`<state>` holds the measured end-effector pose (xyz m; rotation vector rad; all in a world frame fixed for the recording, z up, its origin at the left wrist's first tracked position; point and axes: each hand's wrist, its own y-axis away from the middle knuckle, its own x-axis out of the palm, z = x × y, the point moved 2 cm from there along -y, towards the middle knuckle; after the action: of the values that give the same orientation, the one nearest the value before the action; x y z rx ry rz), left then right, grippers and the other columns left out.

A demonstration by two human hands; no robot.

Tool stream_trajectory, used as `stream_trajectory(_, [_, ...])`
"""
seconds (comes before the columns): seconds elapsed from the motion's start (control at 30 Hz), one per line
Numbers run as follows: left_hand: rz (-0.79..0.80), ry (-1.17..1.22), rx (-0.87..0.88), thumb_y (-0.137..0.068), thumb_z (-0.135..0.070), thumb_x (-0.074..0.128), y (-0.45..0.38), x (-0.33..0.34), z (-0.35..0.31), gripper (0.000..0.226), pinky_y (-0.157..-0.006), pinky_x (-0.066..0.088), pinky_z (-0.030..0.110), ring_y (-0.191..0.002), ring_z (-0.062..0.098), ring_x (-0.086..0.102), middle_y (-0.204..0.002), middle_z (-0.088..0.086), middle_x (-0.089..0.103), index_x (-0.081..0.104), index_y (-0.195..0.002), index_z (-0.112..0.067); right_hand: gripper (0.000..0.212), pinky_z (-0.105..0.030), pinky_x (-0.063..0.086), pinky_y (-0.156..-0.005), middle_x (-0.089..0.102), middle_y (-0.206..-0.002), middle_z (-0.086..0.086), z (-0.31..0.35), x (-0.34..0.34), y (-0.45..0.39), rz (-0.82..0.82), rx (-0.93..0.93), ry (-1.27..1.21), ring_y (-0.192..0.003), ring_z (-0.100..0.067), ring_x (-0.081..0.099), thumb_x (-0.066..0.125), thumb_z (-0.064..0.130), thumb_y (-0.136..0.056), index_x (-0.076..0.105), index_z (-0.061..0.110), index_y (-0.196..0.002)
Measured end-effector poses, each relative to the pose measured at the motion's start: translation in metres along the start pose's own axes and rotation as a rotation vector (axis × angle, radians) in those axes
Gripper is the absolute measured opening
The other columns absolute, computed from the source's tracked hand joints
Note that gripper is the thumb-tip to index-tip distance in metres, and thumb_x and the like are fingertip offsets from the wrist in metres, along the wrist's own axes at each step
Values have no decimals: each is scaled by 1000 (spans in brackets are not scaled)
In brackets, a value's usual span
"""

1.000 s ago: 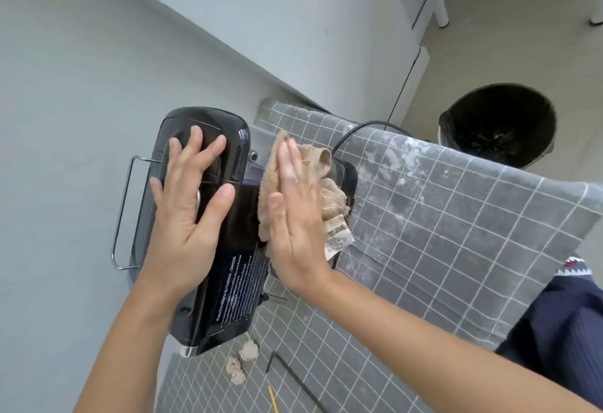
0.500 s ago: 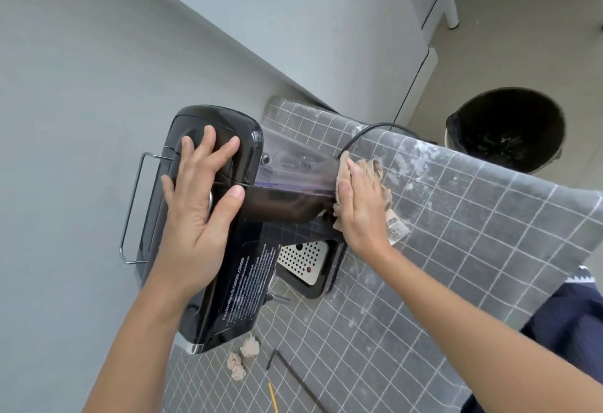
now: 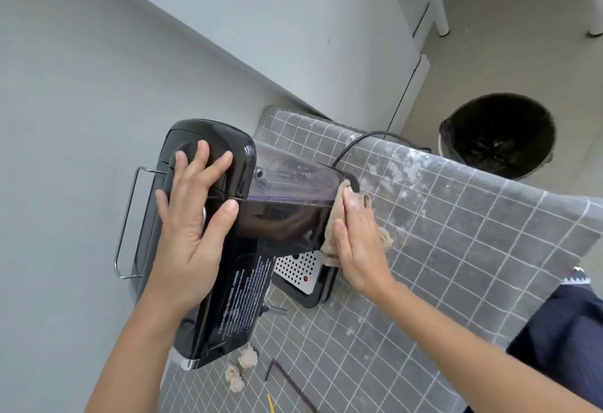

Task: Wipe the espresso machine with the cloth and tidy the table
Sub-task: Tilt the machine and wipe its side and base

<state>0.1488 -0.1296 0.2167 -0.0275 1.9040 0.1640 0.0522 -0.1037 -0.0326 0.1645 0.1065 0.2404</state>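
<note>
Left hand, fingers spread flat, steadies the espresso machine while the right hand, fingers straight, presses the cloth against its side to wipe.

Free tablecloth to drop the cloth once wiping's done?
Bare checked tablecloth right of the right hand, out to the edge by the bin. Crowded near the espresso machine: paper wads, thin sticks, and the cord behind.
</note>
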Motion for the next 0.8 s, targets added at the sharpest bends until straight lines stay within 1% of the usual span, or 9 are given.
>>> stream_trajectory(0.07, [-2, -6, 3, -94, -27, 43, 0, -1, 1, 50, -118, -10, 54, -146, -4, -2, -156, -27, 17, 35, -136, -51, 59, -38, 0, -125, -8, -166, 9, -6, 14, 28, 82, -4, 53, -151, -3, -13, 18, 38, -106, -6, 22, -157])
stream_trajectory(0.13, [-4, -4, 5, -94, -26, 43, 0, 0, 1, 50, -118, -10, 54, -146, -4, -2, -156, -27, 16, 35, -137, -51, 60, -40, -4, -125, -17, -164, 9, -9, 21, 23, 79, 20, 58, -149, -3, -19, 16, 37, -106, -14, 22, -155])
stream_trajectory(0.2, [1, -7, 5, -94, -26, 43, 1, 1, 1, 50, -118, -10, 54, -146, -4, -2, -157, -26, 16, 34, -137, -51, 58, -41, -6, -124, -13, -165, 9, -1, 19, -1, -1, 67, -10, -150, -5, -18, 16, 38, -106, -11, 25, -156])
stream_trajectory(0.37, [-9, -3, 0, -94, -27, 43, 0, 1, 3, 49, -118, -10, 54, -147, -4, -2, -157, -24, 17, 35, -137, -49, 56, -53, 8, -122, 25, -161, 6, 7, 6, -57, -142, 140, -78, -152, -16, 11, 11, 50, -103, 26, 29, -152])
stream_trajectory(0.43, [-6, -12, -4, -95, -27, 43, 1, 1, 3, 49, -118, -11, 53, -146, -4, -3, -157, -23, 16, 35, -138, -48, 55, -51, 6, -123, 17, -164, 5, 11, 13, -43, -137, 142, -98, -153, -14, 4, 13, 48, -104, 17, 28, -155])
stream_trajectory(0.57, [-6, -4, 2, -94, -27, 42, 2, 1, 3, 49, -118, -12, 53, -146, -4, -4, -157, -25, 15, 34, -137, -50, 66, -44, 0, -125, -19, -164, 10, 31, 28, 11, -27, 141, -163, -149, -2, -19, 6, 56, -100, -15, 26, -155])
stream_trajectory(0.63, [-5, -2, 0, -94, -28, 42, 1, 0, 3, 49, -118, -13, 53, -146, -4, -4, -157, -25, 15, 34, -137, -50, 70, -45, -3, -125, -19, -163, 11, 51, 26, 19, -11, 104, -197, -149, -3, -19, 5, 60, -97, -13, 26, -155])
stream_trajectory(0.7, [-3, 1, -2, -94, -27, 42, 1, 0, 3, 49, -118, -12, 53, -146, -5, -4, -157, -25, 15, 34, -137, -50, 66, -42, -6, -124, -13, -165, 10, 76, 20, 23, -5, -5, -215, -151, -7, -17, 13, 52, -100, -5, 24, -157])
stream_trajectory(0.8, [0, 0, 0, -94, -26, 43, 1, 0, 3, 50, -118, -12, 52, -146, -5, -4, -157, -26, 15, 34, -137, -51, 65, -42, 1, -125, 0, -167, 8, 76, 14, 23, 3, -138, -111, -153, -15, -8, 18, 49, -99, 8, 21, -157])
